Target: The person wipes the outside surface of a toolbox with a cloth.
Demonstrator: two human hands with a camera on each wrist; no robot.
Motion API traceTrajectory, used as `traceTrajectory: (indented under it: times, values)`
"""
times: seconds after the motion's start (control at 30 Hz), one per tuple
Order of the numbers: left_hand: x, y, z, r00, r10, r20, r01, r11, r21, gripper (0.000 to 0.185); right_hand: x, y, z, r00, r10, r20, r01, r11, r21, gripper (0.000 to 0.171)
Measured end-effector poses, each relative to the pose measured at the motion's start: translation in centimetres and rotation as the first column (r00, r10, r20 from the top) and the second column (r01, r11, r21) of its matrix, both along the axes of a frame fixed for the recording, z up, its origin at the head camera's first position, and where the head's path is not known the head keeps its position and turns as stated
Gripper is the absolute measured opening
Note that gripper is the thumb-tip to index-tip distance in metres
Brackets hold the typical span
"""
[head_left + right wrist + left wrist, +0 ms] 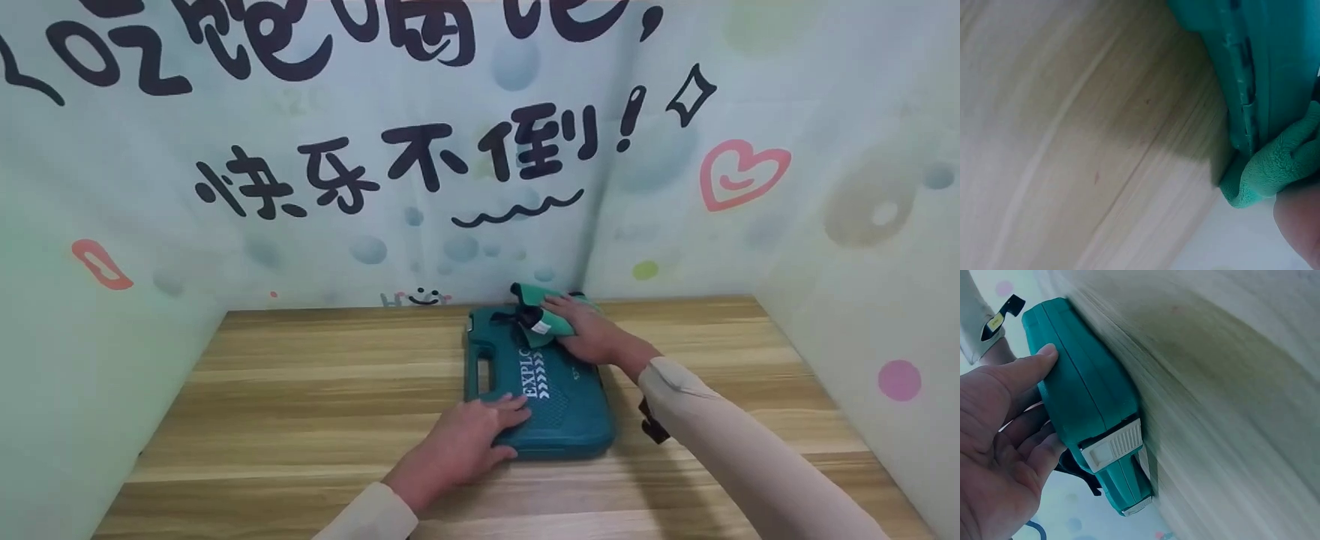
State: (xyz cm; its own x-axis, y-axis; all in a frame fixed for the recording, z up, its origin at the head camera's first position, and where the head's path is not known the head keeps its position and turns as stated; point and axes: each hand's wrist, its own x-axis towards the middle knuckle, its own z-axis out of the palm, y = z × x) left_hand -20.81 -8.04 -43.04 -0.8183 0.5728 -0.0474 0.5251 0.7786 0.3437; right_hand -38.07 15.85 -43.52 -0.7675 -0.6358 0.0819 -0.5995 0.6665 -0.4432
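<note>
- Head view: a teal case point(551, 390) lies flat on the table point(300, 405), right of the frame's centre, its long axis running from the lower edge up toward the wall corner. The left hand point(469, 439) rests on the case's near end, fingers fairly straight and spread, pressing down on the lid. The right hand point(589, 334) sits on the far end with a green cloth point(544, 315) bunched under its curled fingers; it is the nearer hand to the cloth. White lettering and chevrons mark the lid between the two hands.
- Left wrist view: the left hand point(999, 439) fills the lower left, thumb laid along the case point(1089, 394) edge and fingers flat on the lid. A pale grey latch point(1112, 450) on the case's side looks shut. The table point(1230, 399) takes the right of the frame.
- Right wrist view: the cloth point(1275, 166) is at the right edge, pressed on the case point(1252, 50) by its hinge; only a fingertip point(1300, 225) shows at lower right, so the grip cannot be told here.
</note>
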Motion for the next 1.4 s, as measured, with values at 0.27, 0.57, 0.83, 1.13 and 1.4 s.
traceTrajectory:
  times: [0.27, 0.57, 0.83, 1.13, 1.4]
  values:
    - [-0.6, -1.5, 0.0, 0.984, 0.112, 0.139, -0.125, 0.989, 0.085, 0.080, -0.2, 0.1, 0.2, 1.000, -0.014, 0.004, 0.014, 1.000, 0.011, 0.054]
    - [-1.5, -2.2, -0.8, 0.948, 0.238, 0.213, -0.248, 0.969, 0.019, 0.112, 0.0, 0.0, 0.3, 1.000, 0.017, 0.000, -0.017, 0.999, 0.030, 0.054]
    - [-1.5, -2.3, -1.5, 0.949, 0.238, 0.208, -0.252, 0.967, 0.046, 0.114, 0.9, 0.3, 0.3, 0.999, 0.048, -0.015, -0.047, 0.994, 0.103, 0.060]
    - [-1.6, -2.7, -1.6, 0.957, 0.226, 0.180, -0.241, 0.968, 0.064, 0.117, 3.4, 0.1, 0.2, 0.981, 0.186, -0.063, -0.179, 0.978, 0.104, 0.062]
    - [-1.6, -2.8, -2.0, 0.977, 0.179, 0.114, -0.189, 0.978, 0.088, 0.112, 5.9, 0.0, -0.4, 0.954, 0.272, -0.123, -0.258, 0.958, 0.122, 0.066]
